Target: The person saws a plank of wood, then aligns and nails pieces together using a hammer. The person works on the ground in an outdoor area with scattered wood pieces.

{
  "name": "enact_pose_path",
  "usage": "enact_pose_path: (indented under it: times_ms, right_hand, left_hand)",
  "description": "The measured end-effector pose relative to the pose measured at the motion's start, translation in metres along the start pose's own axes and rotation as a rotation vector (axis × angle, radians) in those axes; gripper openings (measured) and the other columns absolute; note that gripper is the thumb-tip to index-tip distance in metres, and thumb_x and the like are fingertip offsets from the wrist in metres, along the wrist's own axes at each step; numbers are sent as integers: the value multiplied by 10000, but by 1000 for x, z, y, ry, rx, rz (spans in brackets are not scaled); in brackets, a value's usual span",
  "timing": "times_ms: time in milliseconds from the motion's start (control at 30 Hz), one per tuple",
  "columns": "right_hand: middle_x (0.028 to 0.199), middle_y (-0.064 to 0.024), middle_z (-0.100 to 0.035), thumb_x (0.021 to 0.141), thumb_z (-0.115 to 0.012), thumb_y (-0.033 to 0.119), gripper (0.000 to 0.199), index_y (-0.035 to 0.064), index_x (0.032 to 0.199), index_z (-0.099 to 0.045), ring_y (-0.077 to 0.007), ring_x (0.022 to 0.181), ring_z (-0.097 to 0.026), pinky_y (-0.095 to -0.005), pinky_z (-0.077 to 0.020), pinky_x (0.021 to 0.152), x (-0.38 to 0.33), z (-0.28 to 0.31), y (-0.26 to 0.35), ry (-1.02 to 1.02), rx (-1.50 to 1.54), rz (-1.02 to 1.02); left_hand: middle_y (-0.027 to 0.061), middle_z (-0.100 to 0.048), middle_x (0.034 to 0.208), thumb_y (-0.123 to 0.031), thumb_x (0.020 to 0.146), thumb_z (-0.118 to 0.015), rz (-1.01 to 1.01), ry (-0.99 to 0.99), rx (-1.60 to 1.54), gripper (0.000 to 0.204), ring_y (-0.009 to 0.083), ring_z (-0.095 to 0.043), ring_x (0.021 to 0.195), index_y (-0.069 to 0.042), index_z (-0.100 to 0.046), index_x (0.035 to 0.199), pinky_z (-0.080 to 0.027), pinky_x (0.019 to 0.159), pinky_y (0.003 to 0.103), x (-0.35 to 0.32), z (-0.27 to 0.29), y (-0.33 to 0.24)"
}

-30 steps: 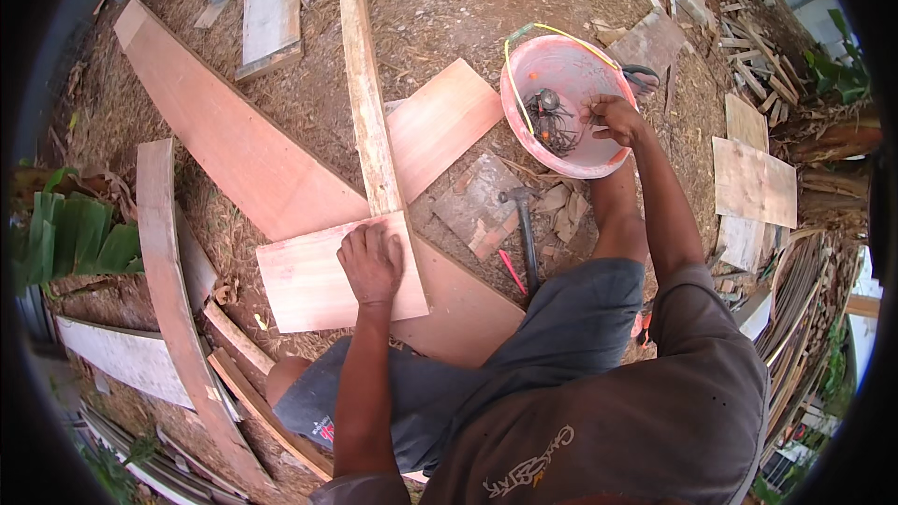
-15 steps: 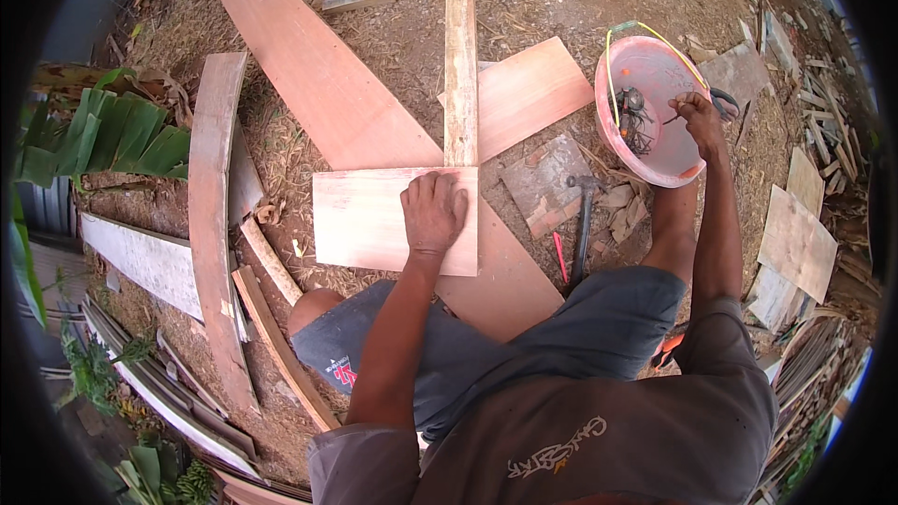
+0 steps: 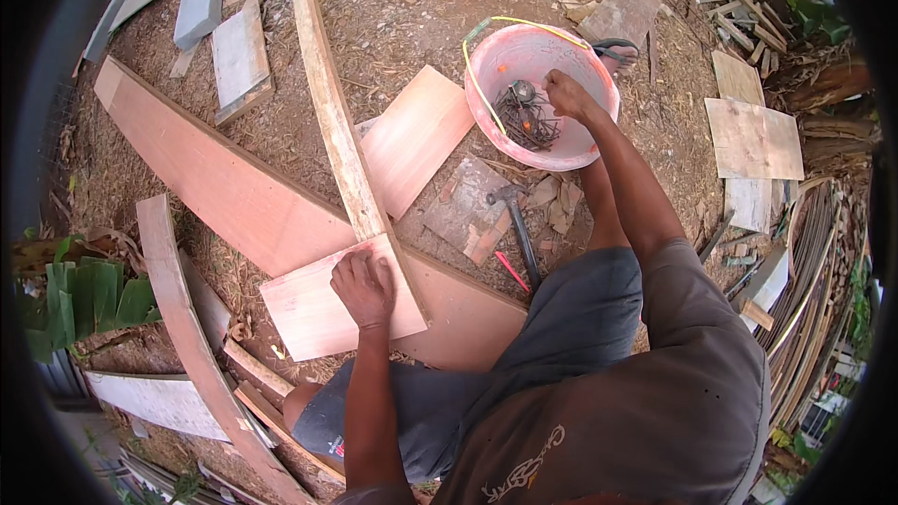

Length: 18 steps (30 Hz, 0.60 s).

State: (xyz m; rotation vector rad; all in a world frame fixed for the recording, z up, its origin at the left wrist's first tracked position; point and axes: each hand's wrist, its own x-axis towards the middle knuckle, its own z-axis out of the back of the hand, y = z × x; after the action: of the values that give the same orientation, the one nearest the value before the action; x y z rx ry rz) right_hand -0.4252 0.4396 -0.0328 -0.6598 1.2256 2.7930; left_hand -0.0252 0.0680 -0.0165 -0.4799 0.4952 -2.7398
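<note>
bucket: i see a pink, pale-walled bucket (image 3: 582,54) with a yellow handle (image 3: 528,23), standing right of centre, mouth tipped toward my view.
in the bucket: a tangle of thin nails (image 3: 535,131) at the bottom, with a grey round lump (image 3: 521,91) at its far side and orange bits.
right hand: i have the right hand (image 3: 567,95) over the bucket's mouth, fingers curled in; i cannot tell how tightly they close or whether they grip anything.
left hand: the left hand (image 3: 363,286) presses on the short board, fingers spread and slightly bent, gripping nothing.
short board: the short board (image 3: 301,314) lies before the knees, across the wide plank (image 3: 220,173).
board's long axis: left to right, right end angled away from the body.
beam: the long beam (image 3: 339,108) points away and slightly left from the board's far right corner.
</note>
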Motion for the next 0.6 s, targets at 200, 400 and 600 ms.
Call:
enact_pose_path:
  times_ms: [200, 400, 600]
  right_hand:
    - [1135, -267, -733, 945, -568, 223, 325, 7, 1087, -764, -380, 1058, -732, -492, -579, 902, 6, -56, 12, 198, -756, 158]
    - [1057, -210, -766, 928, -591, 247, 284, 53, 1009, -781, -345, 1006, -754, -482, -596, 857, 21, -62, -7, -18, -908, 143]
    - [1038, -168, -783, 906, -633, 207, 224, 74, 987, -793, -308, 968, -772, -451, -612, 817, 16, -78, -15, 133, -924, 163]
  left_hand:
    - [160, -625, 1168, -305, 947, -654, -15, 11, 18, 295, 373, -558, 1102, -75, -645, 1132, -412, 955, 493, 0, -2, 0]
    - [175, -624, 1175, -287, 942, -660, -20, 7, 15, 287, 383, -559, 1101, -73, -645, 1133, -412, 964, 499, 0, -3, 2]
    - [178, -617, 1169, -264, 934, -673, -30, -7, 23, 282, 384, -558, 1107, -73, -643, 1139, -414, 962, 507, 0, -4, 3]
